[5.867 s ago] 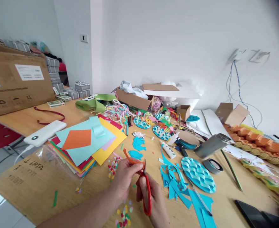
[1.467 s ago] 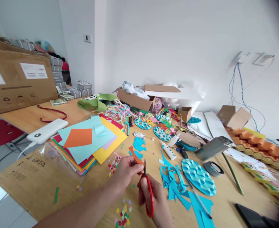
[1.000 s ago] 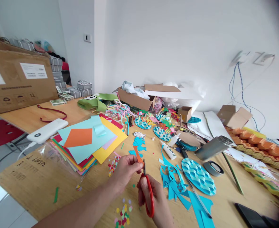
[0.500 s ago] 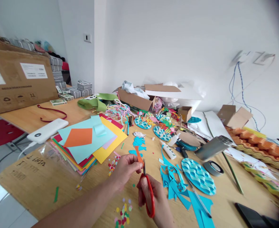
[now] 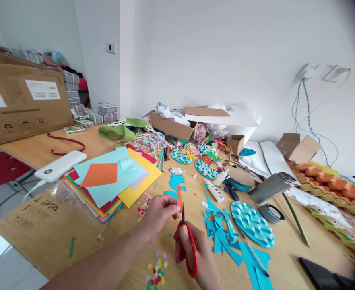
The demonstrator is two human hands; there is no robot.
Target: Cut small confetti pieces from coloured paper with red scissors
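Note:
Between the fingertips of my left hand (image 5: 159, 215) is a narrow piece of orange paper (image 5: 179, 198), its flared end pointing up and away. My right hand (image 5: 195, 251) grips red-handled scissors (image 5: 192, 249), thumb and fingers around the loops. The scissor blades rise beside the orange piece, close to my left fingertips; whether they touch the paper is hard to make out. Just beyond lie blue paper fish shapes (image 5: 176, 182). Blue paper scraps (image 5: 222, 233) are spread to the right of the scissors, and round paper dots (image 5: 157, 272) lie nearer to me.
Stacked coloured paper (image 5: 105, 197) lies left, beside a white power bank (image 5: 60, 165). To the right are a wavy blue oval (image 5: 252, 223), a glue bottle (image 5: 215, 191), a roll of tape (image 5: 271, 213), a steel flask (image 5: 271, 188) and a phone (image 5: 318, 274). Cardboard boxes (image 5: 171, 125) stand against the wall.
The orange piece has turned more upright in my left fingers, its flared end swinging slightly right. Both hands stay in nearly the same place, and the scissors have barely shifted.

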